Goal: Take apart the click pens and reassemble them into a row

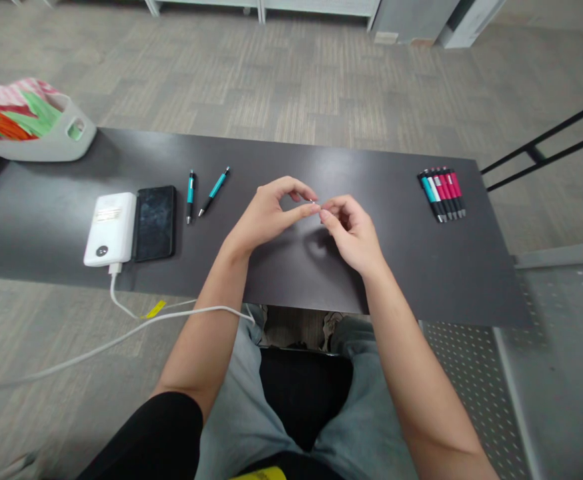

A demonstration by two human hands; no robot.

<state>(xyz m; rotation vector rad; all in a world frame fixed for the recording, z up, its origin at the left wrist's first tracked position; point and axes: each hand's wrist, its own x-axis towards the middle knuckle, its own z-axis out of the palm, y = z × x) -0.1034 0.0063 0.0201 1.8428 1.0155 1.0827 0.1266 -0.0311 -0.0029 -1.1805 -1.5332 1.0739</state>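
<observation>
Left hand (266,217): raised just above the worktop (421,267) at centre, its grip nearly closed, thumb and forefinger pinching a tiny silvery piece (313,201). It is too small to identify.
Right hand (354,230): meets it from 3 o'clock with fingertips pressed together against the piece. Clamping or only steadying, I cannot tell.
Why so: a fine fingertip pinch suits something this small, and holding it mid-air keeps it in clear sight.
Two teal pens (201,193): at 10 o'clock, lying apart from each other.
Pen bundle (442,193): at 2 o'clock, packed side by side and well away from the hands.
Power bank (110,228) and phone (155,222): touching, at 9 o'clock.
Basket (46,143): on the far left corner.
</observation>
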